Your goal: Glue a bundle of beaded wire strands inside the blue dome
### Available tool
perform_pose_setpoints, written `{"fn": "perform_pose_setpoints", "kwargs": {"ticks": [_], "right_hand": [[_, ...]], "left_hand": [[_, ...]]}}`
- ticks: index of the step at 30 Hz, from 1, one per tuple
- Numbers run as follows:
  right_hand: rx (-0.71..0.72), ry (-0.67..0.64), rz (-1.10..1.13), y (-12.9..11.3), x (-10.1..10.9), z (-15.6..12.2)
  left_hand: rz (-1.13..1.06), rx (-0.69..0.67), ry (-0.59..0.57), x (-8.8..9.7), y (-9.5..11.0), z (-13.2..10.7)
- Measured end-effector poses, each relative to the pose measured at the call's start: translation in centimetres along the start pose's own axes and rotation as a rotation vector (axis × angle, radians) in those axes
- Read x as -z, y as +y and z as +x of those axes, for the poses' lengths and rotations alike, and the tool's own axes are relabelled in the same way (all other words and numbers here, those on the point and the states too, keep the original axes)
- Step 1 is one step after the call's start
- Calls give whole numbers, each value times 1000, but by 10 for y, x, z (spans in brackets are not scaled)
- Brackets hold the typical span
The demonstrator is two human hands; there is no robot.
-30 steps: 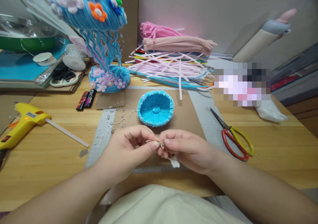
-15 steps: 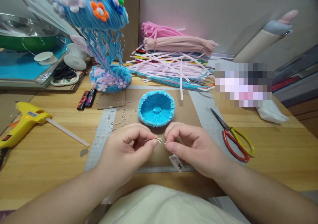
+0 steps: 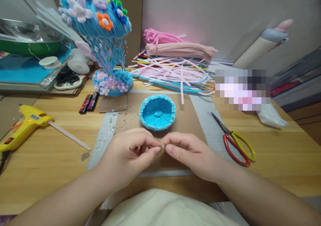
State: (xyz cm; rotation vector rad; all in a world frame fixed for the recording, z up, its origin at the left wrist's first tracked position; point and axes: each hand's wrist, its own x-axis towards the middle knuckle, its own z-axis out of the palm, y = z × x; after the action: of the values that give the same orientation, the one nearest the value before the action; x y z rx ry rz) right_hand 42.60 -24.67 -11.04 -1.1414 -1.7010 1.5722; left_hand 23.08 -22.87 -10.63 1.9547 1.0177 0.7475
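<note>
My left hand [image 3: 134,152] is closed in a pinch on a small bundle of thin shiny wire [image 3: 162,147]. From the other side, the fingertips of my right hand [image 3: 188,154] pinch the same wire, close against my left fingertips. Most of the wire is hidden by the fingers. Just beyond my hands, a blue bowl-shaped piece [image 3: 157,113] with a fluffy pale-blue rim lies hollow side up on a cardboard sheet [image 3: 185,119].
A decorated blue pipe-cleaner jellyfish [image 3: 100,22] stands at back left. Pipe cleaners [image 3: 175,52] are piled at the back. A yellow glue gun [image 3: 25,125] lies left, scissors [image 3: 233,139] right. Clear beads [image 3: 122,119] are scattered near the two small batteries [image 3: 89,103].
My right fingertips have come in to meet the left ones at the wire. A small pale box that hung below my right hand no longer shows. The view has shifted slightly.
</note>
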Motion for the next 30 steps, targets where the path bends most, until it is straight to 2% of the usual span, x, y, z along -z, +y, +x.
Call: {"fn": "perform_pose_setpoints", "kwargs": {"ticks": [5, 10, 13, 16, 18, 21, 23, 27, 30], "right_hand": [[4, 13, 32, 7, -6, 2], [-7, -28, 302, 9, -9, 1], [-26, -75, 388, 9, -13, 1], [-17, -81, 448, 10, -16, 2], [-20, -66, 411, 11, -17, 3], [-21, -50, 315, 12, -17, 3], [18, -32, 162, 12, -17, 2], [145, -3, -124, 11, -17, 1], [107, -2, 36, 13, -20, 1]], "left_hand": [[40, -89, 17, -1, -1, -2], [-215, 66, 101, -4, -2, -4], [-322, 108, 22, -3, -2, -3], [-296, 91, -24, -2, -1, -2], [-332, 114, -30, -2, 0, -1], [-577, 260, -93, -4, 1, 0], [-725, 372, -131, -5, -1, 0], [-841, 535, -203, -6, -9, 1], [-932, 538, -235, -7, -12, 1]]}}
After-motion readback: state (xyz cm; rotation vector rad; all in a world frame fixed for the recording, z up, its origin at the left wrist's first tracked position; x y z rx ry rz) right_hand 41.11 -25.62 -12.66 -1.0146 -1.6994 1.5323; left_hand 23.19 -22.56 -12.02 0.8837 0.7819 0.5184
